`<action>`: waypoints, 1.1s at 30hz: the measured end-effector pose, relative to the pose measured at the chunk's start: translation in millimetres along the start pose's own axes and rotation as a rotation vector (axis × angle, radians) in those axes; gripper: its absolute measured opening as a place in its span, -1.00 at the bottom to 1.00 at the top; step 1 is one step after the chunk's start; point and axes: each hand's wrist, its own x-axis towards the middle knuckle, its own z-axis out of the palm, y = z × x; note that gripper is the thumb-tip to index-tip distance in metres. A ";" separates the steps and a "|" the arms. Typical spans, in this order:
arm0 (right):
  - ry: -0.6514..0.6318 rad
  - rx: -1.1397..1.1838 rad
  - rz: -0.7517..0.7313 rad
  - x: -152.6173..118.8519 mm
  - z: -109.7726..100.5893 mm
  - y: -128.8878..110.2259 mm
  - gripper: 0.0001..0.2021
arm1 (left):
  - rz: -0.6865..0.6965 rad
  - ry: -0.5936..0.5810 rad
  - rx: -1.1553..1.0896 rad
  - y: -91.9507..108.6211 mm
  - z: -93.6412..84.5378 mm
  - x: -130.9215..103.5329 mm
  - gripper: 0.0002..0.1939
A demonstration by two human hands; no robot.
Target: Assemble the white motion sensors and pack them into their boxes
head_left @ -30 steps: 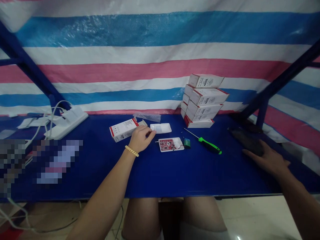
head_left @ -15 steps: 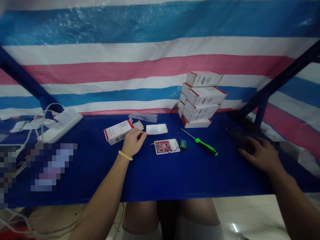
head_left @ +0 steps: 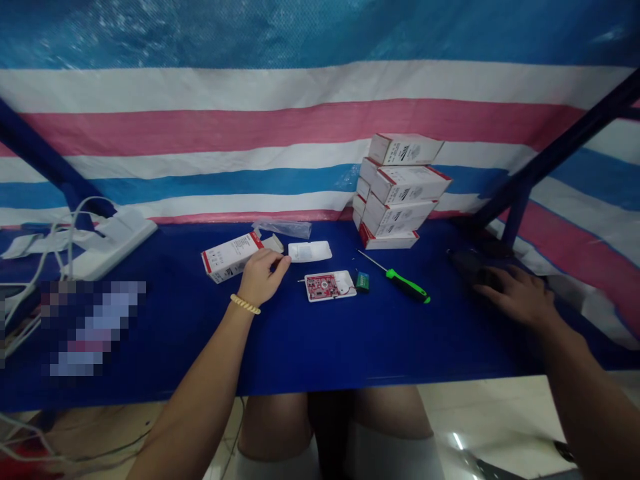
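My left hand (head_left: 263,273) rests on the blue table with its fingers curled and thumb near the forefinger. Whatever it may hold is hidden. It lies between an opened white-and-red box (head_left: 233,257) and a white plastic cover (head_left: 311,251). To its right is a white device half with a red circuit board (head_left: 323,287), wired to a green battery (head_left: 363,281). My right hand (head_left: 520,293) lies at the dim right side, its fingers bent over a dark rounded object (head_left: 489,279) that I cannot identify. A green-and-black screwdriver (head_left: 407,285) lies between the hands, tip pointing away.
Several white-and-red boxes (head_left: 403,190) are stacked at the back. A clear plastic bag (head_left: 285,229) lies behind the cover. At left are a white power strip (head_left: 117,250) and loose cables. A striped sheet (head_left: 225,127) hangs behind, with slanted blue posts at both sides.
The view has shifted slightly, so everything on the table appears a little higher and further left. Both hands keep nearly the same places and poses.
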 end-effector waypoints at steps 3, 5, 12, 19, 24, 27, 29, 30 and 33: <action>0.166 0.126 -0.030 -11.1 6.8 4.2 -0.37 | 0.011 0.012 0.008 -0.8 -0.7 0.1 -0.71; 0.311 0.192 -0.119 -20.0 12.8 7.2 -0.43 | 0.018 0.015 0.012 -1.7 -1.0 -0.1 -0.71; 0.352 0.223 -0.274 -30.1 21.5 13.2 -0.52 | -0.006 -0.003 0.010 -4.0 -1.9 -1.7 -0.71; 0.343 0.205 -0.058 -28.5 21.7 12.2 -0.42 | -0.027 -0.009 -0.003 -4.1 -2.8 -3.1 -0.72; 0.226 0.245 0.065 -27.7 17.5 9.2 -0.37 | -0.036 -0.023 -0.004 -4.1 -2.6 -4.0 -0.73; 0.162 0.282 0.156 -27.7 13.3 7.8 -0.26 | -0.038 -0.020 0.001 -4.0 -3.0 -3.2 -0.73; 0.085 0.291 0.198 -28.6 11.1 6.8 -0.16 | -0.035 -0.021 0.007 -3.1 -3.2 -2.1 -0.72; 0.057 0.290 0.203 -29.2 10.4 6.4 -0.12 | -0.031 -0.020 0.009 -2.3 -3.2 -1.4 -0.72; 0.046 0.273 0.174 -30.8 10.5 6.3 -0.12 | -0.016 -0.019 0.013 0.7 -2.2 0.2 -0.72</action>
